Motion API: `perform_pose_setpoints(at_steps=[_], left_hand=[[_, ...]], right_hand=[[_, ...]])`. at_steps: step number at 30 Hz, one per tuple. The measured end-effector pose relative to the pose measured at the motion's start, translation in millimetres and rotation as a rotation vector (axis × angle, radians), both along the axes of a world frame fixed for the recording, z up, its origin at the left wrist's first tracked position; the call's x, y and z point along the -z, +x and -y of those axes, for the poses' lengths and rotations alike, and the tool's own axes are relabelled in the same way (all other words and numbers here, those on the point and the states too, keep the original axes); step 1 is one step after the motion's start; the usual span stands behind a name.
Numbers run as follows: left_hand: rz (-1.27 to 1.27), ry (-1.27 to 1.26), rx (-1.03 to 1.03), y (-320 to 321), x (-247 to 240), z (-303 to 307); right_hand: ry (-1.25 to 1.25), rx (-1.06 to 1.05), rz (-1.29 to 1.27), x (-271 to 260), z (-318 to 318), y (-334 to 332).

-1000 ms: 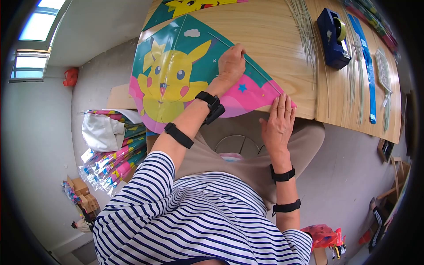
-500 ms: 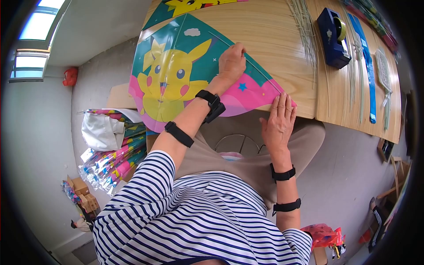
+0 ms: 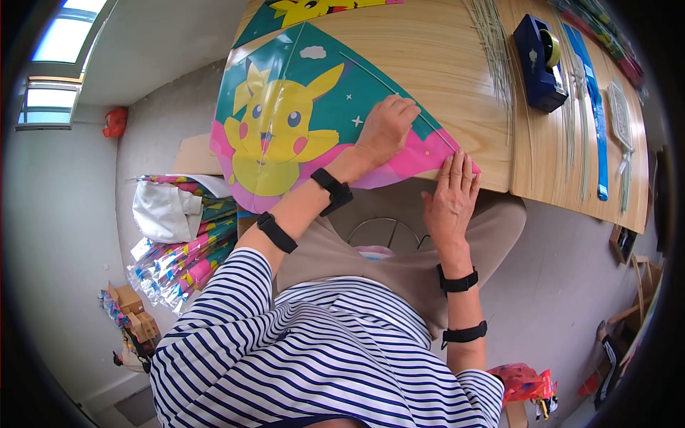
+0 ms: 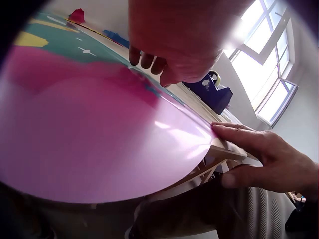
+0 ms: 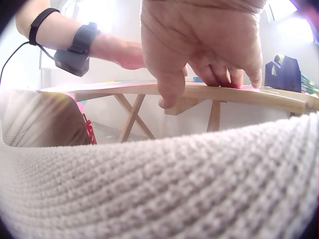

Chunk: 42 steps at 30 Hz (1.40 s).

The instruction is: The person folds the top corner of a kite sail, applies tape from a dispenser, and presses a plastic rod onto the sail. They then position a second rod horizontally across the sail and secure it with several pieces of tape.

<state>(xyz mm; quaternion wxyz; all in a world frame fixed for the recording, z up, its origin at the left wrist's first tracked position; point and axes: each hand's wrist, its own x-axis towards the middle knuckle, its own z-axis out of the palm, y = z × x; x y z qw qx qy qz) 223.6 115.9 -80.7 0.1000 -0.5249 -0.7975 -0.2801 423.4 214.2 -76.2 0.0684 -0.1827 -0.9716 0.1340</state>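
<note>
A kite-shaped sheet (image 3: 300,78) with a yellow cartoon figure on green and pink lies on the table, a thin white rod (image 3: 367,69) along its slanting right edge. The left hand (image 3: 389,128) is bent over this edge, fingers curled and fingertips at the rod's middle; the palm side is hidden in the head view. In the left wrist view the fingers (image 4: 147,60) of that hand point down at the sheet's edge. With straight fingers, the right hand (image 3: 451,203) presses on the sheet's pink corner; its thumb is off the table's front edge.
A blue tape dispenser (image 3: 540,68) stands to the right, between thin sticks (image 3: 492,53) and a blue strip (image 3: 591,107). Another printed sheet (image 3: 257,25) lies at the back left. Wrapped rolls and a white cloth (image 3: 165,212) are left of the table.
The left hand has moved along the rod toward the near right corner, uncovering more of the rod's upper part. The right hand stays on the corner.
</note>
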Motion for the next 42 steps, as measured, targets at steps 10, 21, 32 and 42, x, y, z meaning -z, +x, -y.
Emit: perform_pose_setpoints(at_steps=[10,21,32,42], left_hand=[[-0.009,-0.079,0.036,10,-4,-1],[-0.041,-0.057,0.042,8,3,0],[-0.055,-0.044,0.037,9,4,-2],[-0.06,-0.07,0.009,9,4,-1]], right_hand=[[-0.207,0.027,-0.215,1,-14,6],[-0.553,0.355,-0.5,-11,-61,12],[-0.404,0.397,-0.331,1,-60,-13],[-0.34,0.474,-0.18,7,-58,-35]])
